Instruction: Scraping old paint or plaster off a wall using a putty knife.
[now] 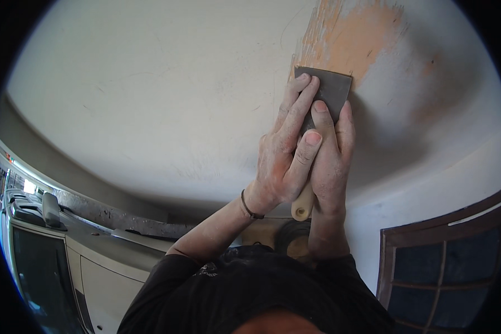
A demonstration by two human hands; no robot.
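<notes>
A wide scraper [333, 89] with a dark flat blade and a pale handle is held up against a white painted surface [167, 83]. My right hand [329, 161] is wrapped round its handle, thumb laid up along the lower blade. Beside it, my left hand [278, 158] presses two fingers flat on the blade's left side, its thumb crossing over toward the handle. The handle's end, with a hole in it, shows below both hands. Beyond the blade edge lies a bare orange-tan patch [362, 36] with streaky scrape marks. Pale dust coats both hands.
At the lower left stands a light cabinet [111, 286] with a dark glass panel, and objects lie on top. A brown-framed paned window or door [440, 261] is at the lower right. A dark coil [292, 236] shows behind my right forearm.
</notes>
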